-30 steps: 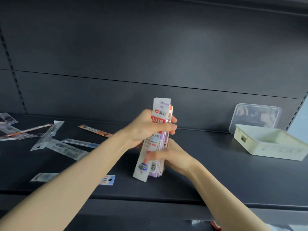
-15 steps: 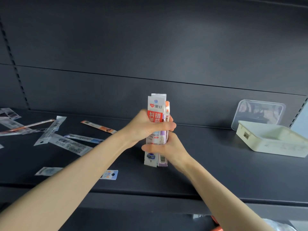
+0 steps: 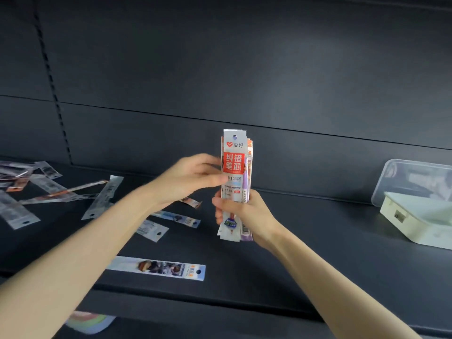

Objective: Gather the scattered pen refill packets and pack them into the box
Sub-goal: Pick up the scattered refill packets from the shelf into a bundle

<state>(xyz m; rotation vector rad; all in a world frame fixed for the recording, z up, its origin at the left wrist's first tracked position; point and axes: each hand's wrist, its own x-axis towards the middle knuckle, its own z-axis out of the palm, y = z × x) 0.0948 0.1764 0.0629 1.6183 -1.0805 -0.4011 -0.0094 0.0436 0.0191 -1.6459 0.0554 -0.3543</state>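
Both hands were on the bundle at that moment: the right hand point(image 3: 241, 215) had its fingers curled around the lower half of the stack of refill packets point(image 3: 235, 184), pinching it from behind with the thumb across the front, while the left hand point(image 3: 193, 178) had thumb and fingertips pressed flat against the left edge higher up, more steadying than gripping. The stack stood upright just above the shelf point(image 3: 305, 241), middle of the scene, tops a bit uneven with an orange packet peeking out on the right. If you ask me, the trick here was to tap the bottom edges on the shelf and square them up before moving, keeping the lower grip snug so those slippery sleeves didn't fan out, and letting the upper hand only nudge the edges in line. Plenty was left to do, I'd say: a long packet point(image 3: 156, 266) lay flat near the front edge, a few more sat just behind the left forearm, and a whole scatter point(image 3: 49, 192) was spread out on the far left. The box point(image 3: 415, 221), pale and open, waited on the right, well apart from the hands, with its clear lid point(image 3: 413, 179) leaning against the back panel point(image 3: 220, 69) behind it. Everything around was dark matte shelving, with a slotted upright at far left, and something pastel-coloured showed under the shelf, too blurry to call.
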